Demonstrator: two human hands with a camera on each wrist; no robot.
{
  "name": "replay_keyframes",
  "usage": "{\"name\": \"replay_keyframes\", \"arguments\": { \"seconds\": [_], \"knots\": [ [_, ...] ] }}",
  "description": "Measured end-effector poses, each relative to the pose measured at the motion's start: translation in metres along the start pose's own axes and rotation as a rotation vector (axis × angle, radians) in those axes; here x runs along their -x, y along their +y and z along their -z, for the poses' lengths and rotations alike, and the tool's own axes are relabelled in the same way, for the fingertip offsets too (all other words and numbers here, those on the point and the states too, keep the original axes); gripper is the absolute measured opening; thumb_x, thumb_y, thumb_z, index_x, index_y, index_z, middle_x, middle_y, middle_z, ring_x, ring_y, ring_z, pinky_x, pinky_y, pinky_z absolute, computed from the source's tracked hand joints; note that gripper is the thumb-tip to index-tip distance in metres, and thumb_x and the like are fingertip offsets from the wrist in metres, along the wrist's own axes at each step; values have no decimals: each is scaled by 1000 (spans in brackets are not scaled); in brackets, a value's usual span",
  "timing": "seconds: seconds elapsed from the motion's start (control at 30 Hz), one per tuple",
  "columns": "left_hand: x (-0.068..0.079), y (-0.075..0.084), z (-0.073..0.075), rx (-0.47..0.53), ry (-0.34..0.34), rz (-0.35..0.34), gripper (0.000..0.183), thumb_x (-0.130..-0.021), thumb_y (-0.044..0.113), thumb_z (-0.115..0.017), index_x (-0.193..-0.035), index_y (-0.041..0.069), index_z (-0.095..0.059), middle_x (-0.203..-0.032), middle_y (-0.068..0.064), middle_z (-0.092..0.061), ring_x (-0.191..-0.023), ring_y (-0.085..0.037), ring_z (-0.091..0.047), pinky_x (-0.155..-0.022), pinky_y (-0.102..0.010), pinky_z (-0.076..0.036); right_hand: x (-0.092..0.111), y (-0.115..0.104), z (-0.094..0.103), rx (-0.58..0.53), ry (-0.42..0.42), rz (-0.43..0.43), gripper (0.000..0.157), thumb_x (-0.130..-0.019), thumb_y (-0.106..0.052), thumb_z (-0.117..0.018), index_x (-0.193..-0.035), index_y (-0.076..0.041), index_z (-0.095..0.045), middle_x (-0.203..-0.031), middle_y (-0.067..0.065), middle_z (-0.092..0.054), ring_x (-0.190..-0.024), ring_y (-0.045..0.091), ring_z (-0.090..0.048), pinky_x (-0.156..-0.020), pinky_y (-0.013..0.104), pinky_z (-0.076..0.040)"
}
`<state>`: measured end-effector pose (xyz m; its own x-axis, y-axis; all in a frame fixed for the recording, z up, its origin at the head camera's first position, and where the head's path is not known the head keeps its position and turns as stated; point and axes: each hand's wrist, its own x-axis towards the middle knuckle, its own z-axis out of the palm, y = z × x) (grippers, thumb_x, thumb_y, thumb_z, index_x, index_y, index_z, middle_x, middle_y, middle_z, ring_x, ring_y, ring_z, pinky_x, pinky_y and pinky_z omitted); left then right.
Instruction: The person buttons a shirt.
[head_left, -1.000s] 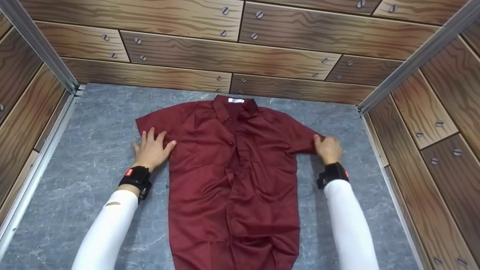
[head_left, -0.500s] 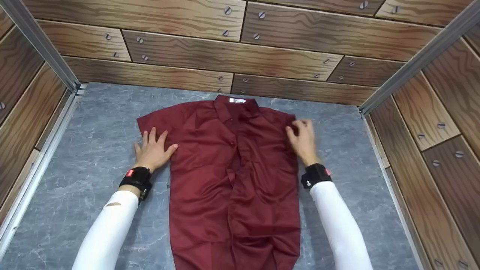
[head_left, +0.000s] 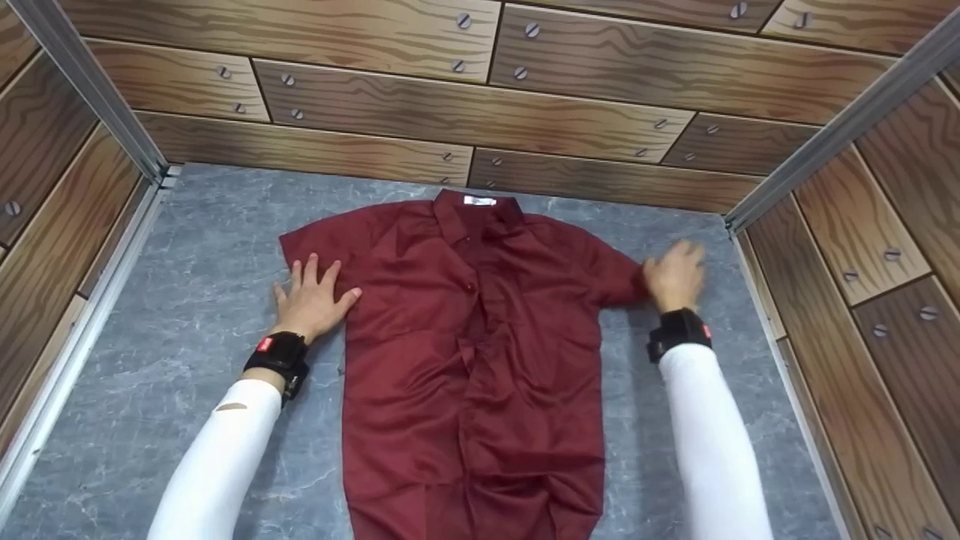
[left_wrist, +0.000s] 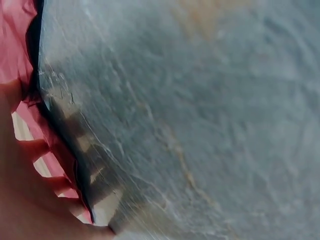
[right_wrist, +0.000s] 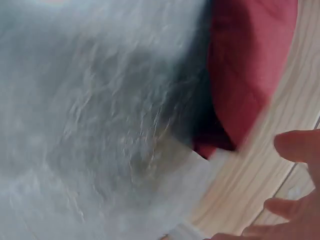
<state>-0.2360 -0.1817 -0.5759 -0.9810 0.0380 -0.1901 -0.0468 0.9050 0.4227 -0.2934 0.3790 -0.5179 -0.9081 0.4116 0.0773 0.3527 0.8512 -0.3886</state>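
Grey surface (head_left: 180,300) bears a shirt (head_left: 409,382), left hand (head_left: 309,304) touching.

The shirt (head_left: 536,360) looked like thin, smooth woven cloth, with a soft satin sheen along its wrinkles. Its neck label (head_left: 480,201) was pale and slightly shiny, and a small button (head_left: 470,286) looked like hard plastic. The work surface (head_left: 225,202) had marble-like veining and a low polish; in the left wrist view it mirrored pale, blurred shapes. The walls (head_left: 375,90) looked flat and smooth, their wood grain and screw heads seemingly printed. Dull grey metal rails (head_left: 847,124) lined the corners. The white sleeves (head_left: 214,472) were matt cloth, and the wrist straps (head_left: 276,352) appeared dark and mostly matt
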Motion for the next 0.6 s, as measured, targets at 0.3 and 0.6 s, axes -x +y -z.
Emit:
{"name": "replay_keyframes", "arguments": {
  "seconds": [0.3, 0.6],
  "knots": [
    [1, 4, -1, -6, -14, -9, 75, -95, 60, -42, -153, 16, -26, -161, -22, -5, -146, -47, 2, -106, -75, -1, 13, 19, -1, 127, -315, -112, 87, -95, -60, -21, -132, 15, -46, -134, 38, -46, -122, 53, -45, -101, 59, -37],
    [2, 0, -1, -14, -3, -10, 75, -95, 60, -41, -153, 15, -26, -161, -22, -6, -146, -47, 2, -106, -75, 0, 22, 7, -7, -461, -443, -76, 40, -94, -34, -47, -118, -2, -43, -115, 16, -53, -96, 25, -59, -87, 39, -49]
  ]
}}
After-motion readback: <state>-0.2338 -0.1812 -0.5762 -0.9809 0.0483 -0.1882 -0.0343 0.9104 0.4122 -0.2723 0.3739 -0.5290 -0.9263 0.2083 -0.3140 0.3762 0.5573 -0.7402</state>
